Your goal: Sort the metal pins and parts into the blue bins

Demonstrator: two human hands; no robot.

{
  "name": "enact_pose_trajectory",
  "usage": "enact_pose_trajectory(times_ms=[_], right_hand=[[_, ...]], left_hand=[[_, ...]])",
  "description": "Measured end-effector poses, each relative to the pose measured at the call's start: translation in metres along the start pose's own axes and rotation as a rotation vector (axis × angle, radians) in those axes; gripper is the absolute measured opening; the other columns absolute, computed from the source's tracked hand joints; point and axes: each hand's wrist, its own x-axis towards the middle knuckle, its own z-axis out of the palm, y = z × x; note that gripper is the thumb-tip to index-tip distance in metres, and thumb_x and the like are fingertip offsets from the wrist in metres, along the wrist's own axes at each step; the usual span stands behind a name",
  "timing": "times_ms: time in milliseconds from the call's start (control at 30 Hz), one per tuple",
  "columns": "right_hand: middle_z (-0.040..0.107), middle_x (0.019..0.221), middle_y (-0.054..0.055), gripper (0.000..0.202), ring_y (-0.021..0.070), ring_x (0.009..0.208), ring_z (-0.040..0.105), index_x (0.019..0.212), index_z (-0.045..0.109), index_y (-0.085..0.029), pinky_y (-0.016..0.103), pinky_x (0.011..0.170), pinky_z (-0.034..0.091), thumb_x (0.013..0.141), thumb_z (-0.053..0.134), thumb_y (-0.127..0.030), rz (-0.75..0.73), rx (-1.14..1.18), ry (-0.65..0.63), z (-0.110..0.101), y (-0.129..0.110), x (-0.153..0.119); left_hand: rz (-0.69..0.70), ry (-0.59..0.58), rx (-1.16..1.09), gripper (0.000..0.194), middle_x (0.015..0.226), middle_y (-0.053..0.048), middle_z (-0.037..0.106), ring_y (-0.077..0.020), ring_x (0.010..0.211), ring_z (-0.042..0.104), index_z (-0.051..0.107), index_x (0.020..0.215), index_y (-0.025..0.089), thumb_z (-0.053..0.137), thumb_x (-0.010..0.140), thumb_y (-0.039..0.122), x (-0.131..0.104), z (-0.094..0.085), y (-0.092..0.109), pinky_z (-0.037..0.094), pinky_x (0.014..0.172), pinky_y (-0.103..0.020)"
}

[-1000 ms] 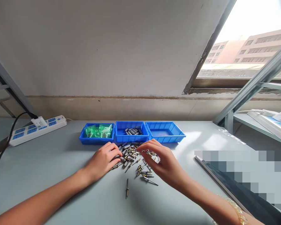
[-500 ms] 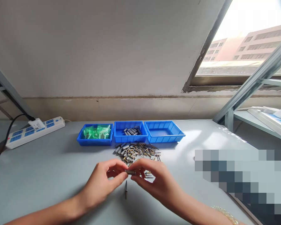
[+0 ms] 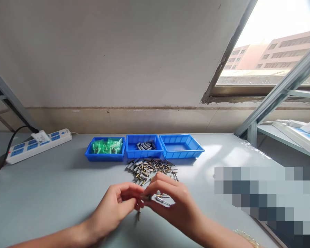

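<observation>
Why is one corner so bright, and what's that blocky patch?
Head view: the window is washed out by daylight, throwing glare on the table; a pixelated patch hides things at the right; straight edges bend from the wide lens.

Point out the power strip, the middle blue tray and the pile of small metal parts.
power strip [image 3: 38, 146]: head view, on its white top face.
middle blue tray [image 3: 144, 153]: head view, on its front wall.
pile of small metal parts [image 3: 151, 167]: head view, at the middle of the heap.
</observation>
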Motion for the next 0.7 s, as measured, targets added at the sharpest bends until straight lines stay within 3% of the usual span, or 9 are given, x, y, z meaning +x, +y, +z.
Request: enact_pose_trajectory(times_ms=[100,267,400,533,633,700], right_hand=[[0.066,0.072,0.000,0.005,0.0120,0.063,0.059,0.078,0.062,-0.020,0.024,0.059,0.048,0.077,0.064,-0.015,0.176,0.037,0.001,-0.003,0.003,0.003],[0.069,0.078,0.004,0.007,0.0168,0.074,0.065,0.076,0.061,-0.018,0.030,0.068,0.052,0.074,0.066,-0.021,0.507,0.490,-0.090,0.002,0.004,0.004],[0.067,0.075,0.003,0.022,0.0164,0.073,0.065,0.077,0.059,-0.018,0.029,0.068,0.051,0.070,0.073,-0.032,0.584,0.714,-0.115,0.004,0.005,0.005],[0.067,0.086,0.006,0.022,0.0167,0.077,0.062,0.087,0.065,-0.018,0.030,0.067,0.050,0.079,0.062,-0.038,0.523,0.423,-0.084,-0.009,0.009,0.016],[0.066,0.086,0.006,0.023,0.0169,0.075,0.060,0.093,0.068,-0.019,0.030,0.066,0.049,0.085,0.053,-0.034,0.339,0.084,-0.041,-0.023,0.019,0.032],[0.066,0.079,0.005,0.022,0.0161,0.070,0.058,0.093,0.069,-0.019,0.030,0.063,0.048,0.086,0.051,-0.028,0.210,-0.145,-0.007,-0.030,0.031,0.047]], left_hand=[[0.080,0.099,0.048,0.019,0.075,-0.003,0.070,-0.0176,0.075,0.062,0.072,0.085,0.016,0.059,0.071,0.013,-0.002,-0.003,-0.001,0.049,0.075,-0.029],[0.277,-0.046,0.205,0.027,0.086,-0.004,0.070,-0.0180,0.082,0.063,0.073,0.091,0.020,0.050,0.079,0.012,-0.003,-0.005,-0.006,0.050,0.078,-0.029],[0.400,-0.054,0.336,0.032,0.080,-0.003,0.067,-0.0169,0.078,0.063,0.072,0.091,0.020,0.045,0.080,0.007,-0.004,-0.009,-0.005,0.051,0.074,-0.028],[0.561,0.062,0.506,0.028,0.082,-0.004,0.068,-0.0164,0.078,0.065,0.069,0.091,0.018,0.046,0.081,0.006,0.007,-0.020,-0.003,0.052,0.073,-0.027],[0.698,0.175,0.815,0.027,0.088,-0.006,0.069,-0.0174,0.081,0.065,0.068,0.096,0.016,0.046,0.084,0.006,0.024,-0.034,-0.005,0.052,0.076,-0.029],[0.718,0.202,0.899,0.026,0.098,-0.011,0.069,-0.0218,0.093,0.063,0.067,0.101,0.014,0.048,0.085,0.007,0.035,-0.043,-0.009,0.050,0.085,-0.036]])
